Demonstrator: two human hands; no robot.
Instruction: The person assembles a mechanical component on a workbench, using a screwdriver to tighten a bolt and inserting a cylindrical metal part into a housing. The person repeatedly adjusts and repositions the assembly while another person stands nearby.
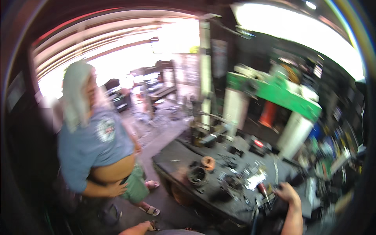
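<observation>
My right hand reaches up from the lower right onto a dark, cluttered workbench and closes around a tool with a red handle; motion blur hides the exact grip. Just left of it lie metal engine parts, a dark round cylinder part and an orange ring-shaped piece. Only a sliver of my left forearm shows at the bottom edge, and the left hand itself is out of sight.
Another person in a blue shirt and green shorts stands on the floor left of the bench. A green and white machine frame rises behind the bench. Shelves packed with small items fill the right side.
</observation>
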